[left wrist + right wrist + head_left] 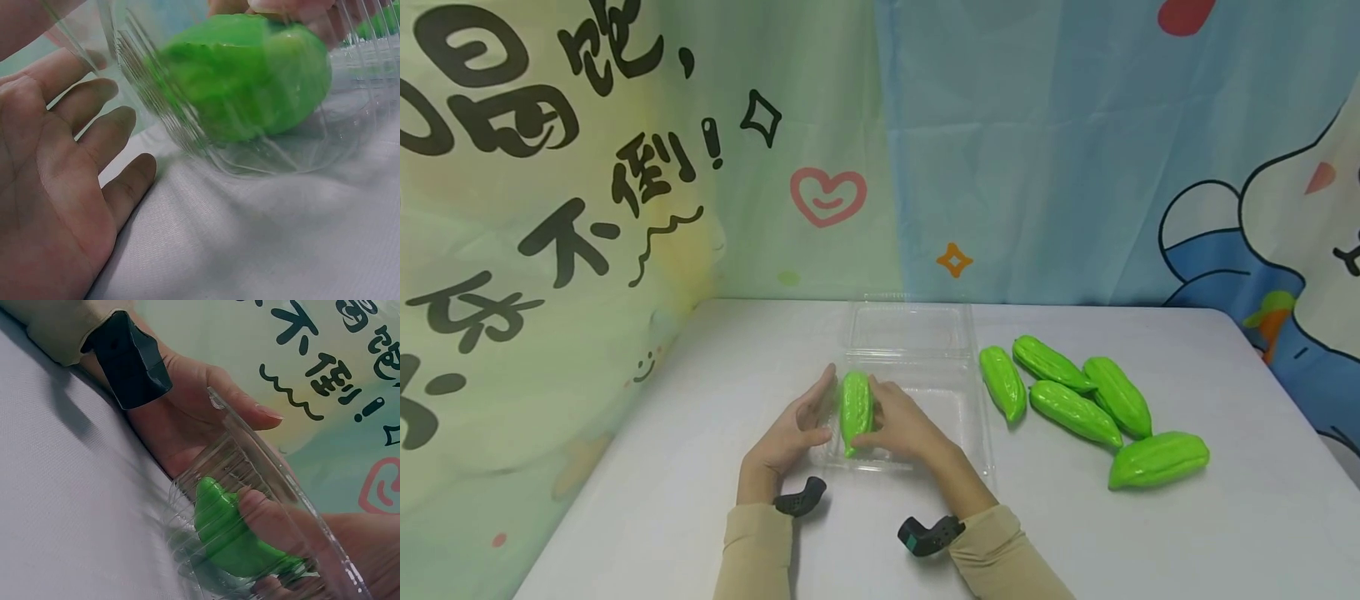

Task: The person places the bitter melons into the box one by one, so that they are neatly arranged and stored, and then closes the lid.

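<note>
A glossy green bitter melon (856, 408) lies lengthwise inside the left part of a clear plastic clamshell box (951, 417), whose lid lies back behind it. My right hand (904, 421) pinches the melon from its right side. In the right wrist view, the thumb (269, 515) presses on the melon's skin, seen through the clear wall. My left hand (786, 433) is at the box's left side, fingers extended and palm facing the wall. The left wrist view shows this hand (50, 162) holding nothing, with the melon (250, 81) behind the plastic.
Several more green bitter melons (1075, 412) lie loosely grouped on the white table (662, 500), right of the box. A printed cloth backdrop (1037, 167) hangs along the table's back and left. Dark wrist devices (928, 537) sit at both sleeves.
</note>
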A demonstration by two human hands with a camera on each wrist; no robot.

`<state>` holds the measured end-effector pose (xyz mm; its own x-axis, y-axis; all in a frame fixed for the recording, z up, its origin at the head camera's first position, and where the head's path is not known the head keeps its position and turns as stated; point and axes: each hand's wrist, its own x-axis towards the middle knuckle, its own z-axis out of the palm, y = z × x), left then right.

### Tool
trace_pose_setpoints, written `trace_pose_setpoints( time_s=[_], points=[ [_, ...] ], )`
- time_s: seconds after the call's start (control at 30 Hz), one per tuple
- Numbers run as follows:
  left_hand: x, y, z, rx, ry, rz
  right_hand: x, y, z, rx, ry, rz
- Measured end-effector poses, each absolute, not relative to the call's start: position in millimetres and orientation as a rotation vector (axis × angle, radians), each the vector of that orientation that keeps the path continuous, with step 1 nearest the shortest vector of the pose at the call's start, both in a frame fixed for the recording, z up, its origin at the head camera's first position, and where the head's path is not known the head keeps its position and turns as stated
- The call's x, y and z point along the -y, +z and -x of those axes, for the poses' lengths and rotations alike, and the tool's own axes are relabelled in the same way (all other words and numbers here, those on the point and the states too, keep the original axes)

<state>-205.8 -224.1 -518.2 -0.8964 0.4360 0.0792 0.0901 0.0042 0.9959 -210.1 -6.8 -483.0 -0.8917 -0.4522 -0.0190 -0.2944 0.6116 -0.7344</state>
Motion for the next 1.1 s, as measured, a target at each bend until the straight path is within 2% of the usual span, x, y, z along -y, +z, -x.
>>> trace_pose_setpoints(
  time_s=[0.53, 1.1],
  points=[
    [221.0, -516.9, 205.5, -2.013, 2.013, -0.518, 6.3, -477.8, 209.5, -2.689, -1.093, 0.522],
    [225.7, -521.1, 206.9, -1.982, 2.014, -0.582, 1.0, -475.6, 213.0, -2.614, -1.11, 0.67]
  ],
)
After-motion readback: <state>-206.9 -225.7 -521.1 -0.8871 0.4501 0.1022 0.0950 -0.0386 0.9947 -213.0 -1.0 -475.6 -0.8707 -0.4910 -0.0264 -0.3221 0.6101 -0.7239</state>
